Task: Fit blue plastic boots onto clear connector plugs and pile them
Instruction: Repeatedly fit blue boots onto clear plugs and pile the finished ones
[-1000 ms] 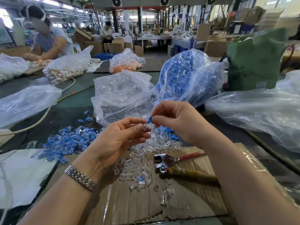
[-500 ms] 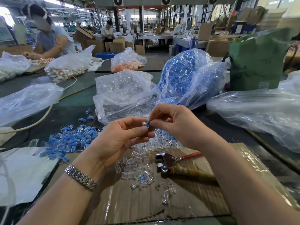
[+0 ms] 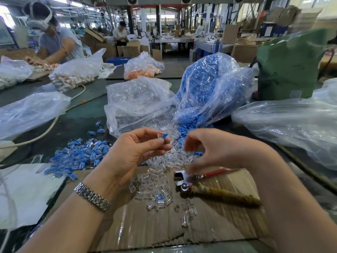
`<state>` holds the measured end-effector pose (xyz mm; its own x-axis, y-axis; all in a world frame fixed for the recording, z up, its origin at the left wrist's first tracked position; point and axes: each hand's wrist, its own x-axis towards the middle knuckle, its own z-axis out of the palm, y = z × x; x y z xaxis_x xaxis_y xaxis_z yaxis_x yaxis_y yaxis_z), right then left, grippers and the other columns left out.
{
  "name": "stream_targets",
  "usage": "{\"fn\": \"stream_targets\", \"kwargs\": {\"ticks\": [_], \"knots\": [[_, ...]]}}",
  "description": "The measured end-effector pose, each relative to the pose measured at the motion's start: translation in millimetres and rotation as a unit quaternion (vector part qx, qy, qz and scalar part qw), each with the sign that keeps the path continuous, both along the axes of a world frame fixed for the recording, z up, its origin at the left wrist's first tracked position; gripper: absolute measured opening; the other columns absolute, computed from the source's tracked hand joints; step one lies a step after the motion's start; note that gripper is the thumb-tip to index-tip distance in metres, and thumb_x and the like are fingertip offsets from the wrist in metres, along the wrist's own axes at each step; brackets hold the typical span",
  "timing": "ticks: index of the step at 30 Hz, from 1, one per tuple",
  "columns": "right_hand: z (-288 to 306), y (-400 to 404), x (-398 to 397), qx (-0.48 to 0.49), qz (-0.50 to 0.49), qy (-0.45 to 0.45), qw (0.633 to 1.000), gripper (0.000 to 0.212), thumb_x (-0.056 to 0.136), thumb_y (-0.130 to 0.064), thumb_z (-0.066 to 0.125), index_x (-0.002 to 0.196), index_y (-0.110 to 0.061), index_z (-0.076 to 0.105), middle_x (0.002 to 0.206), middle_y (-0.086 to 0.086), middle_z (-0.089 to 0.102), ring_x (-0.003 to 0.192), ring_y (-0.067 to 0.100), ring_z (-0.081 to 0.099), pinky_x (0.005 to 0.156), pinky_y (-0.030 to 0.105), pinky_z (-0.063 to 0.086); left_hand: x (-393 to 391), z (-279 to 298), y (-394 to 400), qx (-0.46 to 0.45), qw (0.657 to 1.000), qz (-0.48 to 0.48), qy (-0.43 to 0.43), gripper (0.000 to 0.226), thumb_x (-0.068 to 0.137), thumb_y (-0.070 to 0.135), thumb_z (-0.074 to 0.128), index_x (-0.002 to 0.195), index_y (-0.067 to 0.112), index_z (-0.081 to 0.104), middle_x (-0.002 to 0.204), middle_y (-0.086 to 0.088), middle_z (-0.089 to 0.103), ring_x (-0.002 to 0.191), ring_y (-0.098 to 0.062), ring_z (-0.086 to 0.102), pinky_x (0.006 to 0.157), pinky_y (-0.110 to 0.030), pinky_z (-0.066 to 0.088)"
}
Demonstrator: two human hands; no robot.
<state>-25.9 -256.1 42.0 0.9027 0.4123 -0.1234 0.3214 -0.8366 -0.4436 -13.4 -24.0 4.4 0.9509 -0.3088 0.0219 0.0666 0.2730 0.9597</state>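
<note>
My left hand pinches a clear connector plug with a blue boot on it between thumb and fingertips. My right hand is blurred, just right of it, fingers curled downward over the loose clear plugs; I cannot tell whether it holds anything. A pile of fitted blue pieces lies to the left on the table. Loose blue boots spill from the blue-filled bag. A bag of clear plugs sits behind my left hand.
Red-handled pliers lie on the cardboard sheet under my right hand. Clear plastic bags spread right and left. A green bag stands at back right. A person works at far left; a white cable crosses the table.
My hands have parted: the right hand let go and moved right and down, while the left hand keeps the plug with its blue boot.
</note>
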Motion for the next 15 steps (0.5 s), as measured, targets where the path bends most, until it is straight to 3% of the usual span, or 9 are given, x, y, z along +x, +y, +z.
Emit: {"fn": "stream_targets", "kwargs": {"ticks": [2, 3, 6, 8, 11, 15], "knots": [[5.1, -7.4, -6.6, -0.122, 0.023, 0.074, 0.99, 0.049, 0.063, -0.054, 0.09, 0.099, -0.033, 0.065, 0.095, -0.014, 0.065, 0.088, 0.004, 0.062, 0.078, 0.025, 0.053, 1.1, -1.0, 1.3, -0.007, 1.0, 0.009, 0.008, 0.027, 0.077, 0.002, 0.072, 0.103, -0.005, 0.07, 0.108, -0.028, 0.073, 0.093, -0.033, 0.076, 0.07, -0.026, 0.062], [5.5, -7.4, -8.0, -0.138, 0.03, 0.096, 0.985, 0.046, 0.064, -0.052, 0.09, 0.098, -0.033, 0.067, 0.093, -0.014, 0.068, 0.086, 0.004, 0.063, 0.077, 0.026, 0.053, 1.8, -1.6, 1.9, -0.011, 1.0, 0.01, 0.012, 0.026, 0.077, 0.001, 0.072, 0.102, -0.004, 0.07, 0.108, -0.028, 0.073, 0.093, -0.033, 0.076, 0.07, -0.026, 0.062], [7.3, -6.9, -9.1, -0.117, 0.047, 0.109, 0.986, 0.034, 0.072, -0.045, 0.088, 0.099, -0.035, 0.07, 0.093, -0.015, 0.071, 0.087, 0.001, 0.065, 0.086, 0.03, 0.055, 3.0, -2.5, 4.2, -0.012, 1.0, 0.007, 0.015, 0.022, 0.078, 0.002, 0.072, 0.1, -0.001, 0.073, 0.11, -0.028, 0.072, 0.094, -0.033, 0.075, 0.071, -0.027, 0.062], [11.3, -11.3, -10.8, -0.108, 0.035, 0.117, 0.987, 0.037, 0.069, -0.051, 0.088, 0.098, -0.035, 0.071, 0.091, -0.018, 0.072, 0.086, -0.002, 0.066, 0.088, 0.032, 0.056, 3.9, -2.4, 4.3, -0.013, 1.0, 0.008, 0.019, 0.02, 0.078, 0.003, 0.072, 0.098, 0.001, 0.075, 0.11, -0.028, 0.072, 0.093, -0.033, 0.076, 0.071, -0.027, 0.062], [12.9, -9.0, -15.1, -0.15, 0.006, 0.12, 0.981, 0.054, 0.052, -0.066, 0.089, 0.09, -0.034, 0.068, 0.087, -0.016, 0.07, 0.08, 0.0, 0.064, 0.072, 0.026, 0.051, 4.1, -1.5, 3.4, -0.021, 0.999, 0.013, 0.028, 0.017, 0.077, 0.002, 0.072, 0.094, 0.003, 0.077, 0.109, -0.029, 0.072, 0.092, -0.032, 0.076, 0.07, -0.027, 0.063], [3.3, 8.8, -17.1, -0.207, 0.017, 0.088, 0.974, 0.045, 0.064, -0.052, 0.088, 0.097, -0.028, 0.068, 0.086, -0.01, 0.066, 0.079, 0.01, 0.062, 0.065, 0.032, 0.05, 3.6, -2.1, 4.1, -0.03, 0.999, 0.017, 0.033, 0.027, 0.077, 0.003, 0.073, 0.104, -0.001, 0.071, 0.111, -0.028, 0.072, 0.094, -0.033, 0.075, 0.071, -0.028, 0.062]]}}
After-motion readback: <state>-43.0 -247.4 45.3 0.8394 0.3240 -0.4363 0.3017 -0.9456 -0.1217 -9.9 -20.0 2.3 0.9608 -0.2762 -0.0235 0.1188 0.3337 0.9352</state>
